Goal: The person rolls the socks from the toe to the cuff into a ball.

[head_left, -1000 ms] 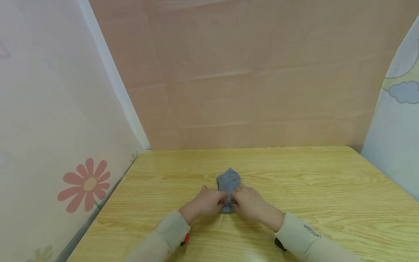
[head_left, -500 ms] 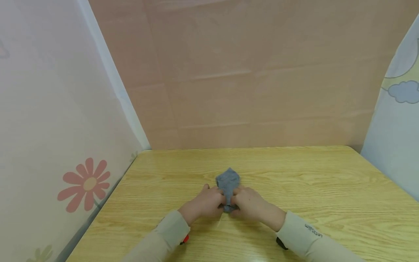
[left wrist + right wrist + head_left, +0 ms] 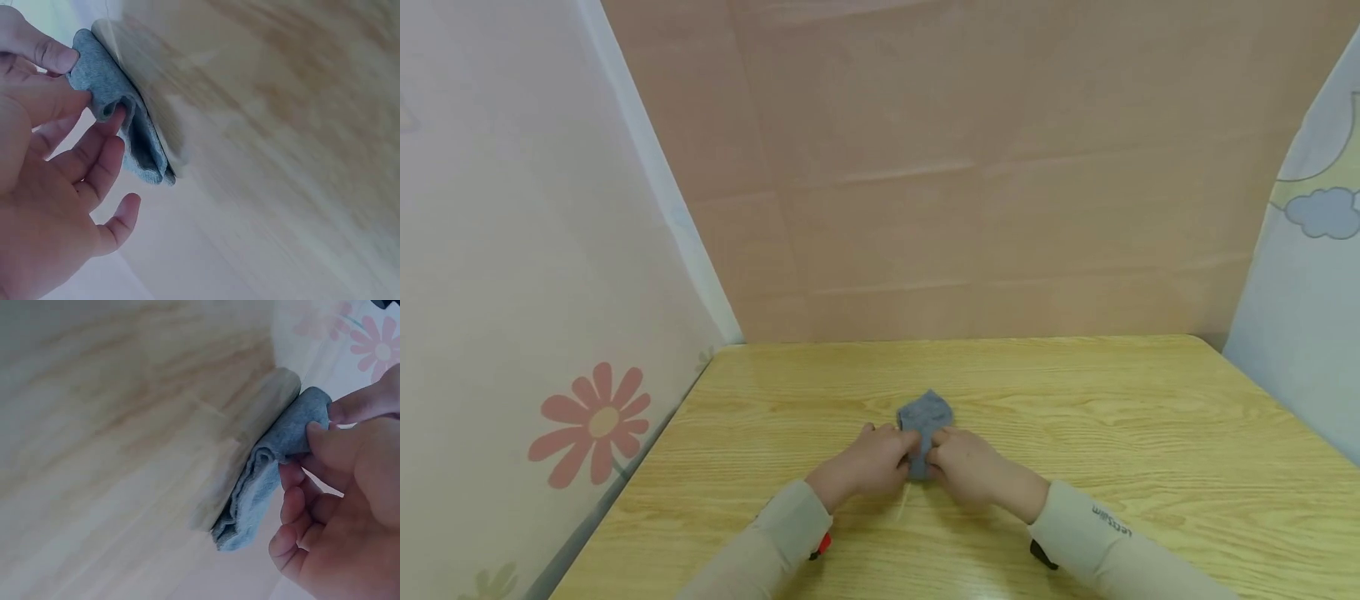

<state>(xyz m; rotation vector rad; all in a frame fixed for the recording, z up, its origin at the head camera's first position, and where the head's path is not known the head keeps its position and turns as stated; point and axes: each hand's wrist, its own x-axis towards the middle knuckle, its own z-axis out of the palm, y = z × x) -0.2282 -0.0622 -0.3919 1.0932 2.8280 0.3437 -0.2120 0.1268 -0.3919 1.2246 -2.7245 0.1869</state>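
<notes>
At the far left stands a pale wall (image 3: 475, 250) printed with a pink flower (image 3: 601, 423), its petals spread around a lighter centre. A beige left sleeve (image 3: 767, 542) reaches in from the bottom edge, and a small red and black object (image 3: 823, 545) shows just under its cuff. Past the cuff, the left hand (image 3: 867, 463) pinches the near left side of a grey-blue cloth (image 3: 925, 412), its fingers drawn in narrow; in the left wrist view the little finger is apart from the fabric.

The cloth lies on the wood-grained table (image 3: 1090, 417), near the middle, between the two hands. Its far end comes to a blunt point, and the wrist views show its near part folded over into layers. Behind the table hangs a brownish-pink sheet (image 3: 985, 217) with crosswise creases.

Next, the right hand (image 3: 973, 468) pinches the near right side of the cloth, likewise narrow, with the other fingers curled beneath. A black object (image 3: 1042, 554) pokes out below the right sleeve (image 3: 1105, 542), which bears dark lettering. At the far right, another pale wall (image 3: 1307, 333) carries a blue cloud (image 3: 1322, 213).
</notes>
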